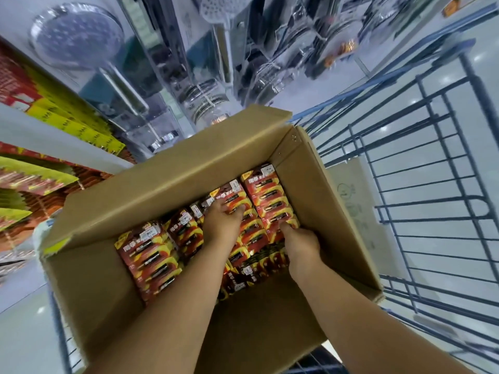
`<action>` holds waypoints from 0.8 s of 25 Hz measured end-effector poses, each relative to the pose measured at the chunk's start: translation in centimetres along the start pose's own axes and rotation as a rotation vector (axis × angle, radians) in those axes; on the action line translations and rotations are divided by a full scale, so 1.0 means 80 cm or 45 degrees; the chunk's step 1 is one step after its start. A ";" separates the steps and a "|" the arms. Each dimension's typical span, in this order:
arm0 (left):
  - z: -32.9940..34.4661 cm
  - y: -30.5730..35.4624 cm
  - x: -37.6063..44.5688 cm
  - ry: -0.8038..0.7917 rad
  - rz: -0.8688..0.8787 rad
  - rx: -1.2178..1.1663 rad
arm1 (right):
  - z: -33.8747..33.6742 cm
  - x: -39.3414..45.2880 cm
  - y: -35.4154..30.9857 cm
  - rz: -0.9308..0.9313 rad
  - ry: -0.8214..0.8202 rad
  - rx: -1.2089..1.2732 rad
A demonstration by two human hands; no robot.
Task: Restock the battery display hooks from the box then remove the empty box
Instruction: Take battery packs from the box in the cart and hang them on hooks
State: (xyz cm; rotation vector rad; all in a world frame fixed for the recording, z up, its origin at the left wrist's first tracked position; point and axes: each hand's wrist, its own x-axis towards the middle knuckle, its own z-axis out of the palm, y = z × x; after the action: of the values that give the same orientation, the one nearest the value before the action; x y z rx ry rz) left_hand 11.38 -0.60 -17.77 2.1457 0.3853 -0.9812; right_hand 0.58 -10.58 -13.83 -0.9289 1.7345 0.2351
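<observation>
I count one open brown cardboard box [167, 182], its four flaps folded outward. Inside it I make out four rows of red-and-yellow carded battery packs [151, 255]; the number of packs in each row I cannot tell, since they overlap. Two bare hands are in the box: my left hand [220, 225], whose fingertips [237, 209] lie on the third row from the left, and my right hand [302, 245], whose fingertips [283, 225] touch the near end of the fourth row. Beyond the fingers I see two round chrome shower heads [77, 36] on display, and one blue wire cart [432, 206] to their right.
</observation>
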 end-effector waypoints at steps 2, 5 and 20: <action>0.004 0.003 0.007 0.052 -0.029 0.025 | 0.011 0.004 -0.005 0.071 0.018 0.107; 0.011 0.010 0.014 0.138 -0.113 -0.032 | 0.023 0.001 -0.012 0.203 0.063 0.327; 0.039 0.022 0.020 0.250 -0.180 -0.036 | -0.002 -0.010 -0.021 0.263 -0.239 0.670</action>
State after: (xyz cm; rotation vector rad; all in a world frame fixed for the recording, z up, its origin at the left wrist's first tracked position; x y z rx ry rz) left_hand 11.75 -4.12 -19.42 2.2202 0.6497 -0.8378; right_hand 1.69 -11.41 -12.57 -0.3345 1.6032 -0.0066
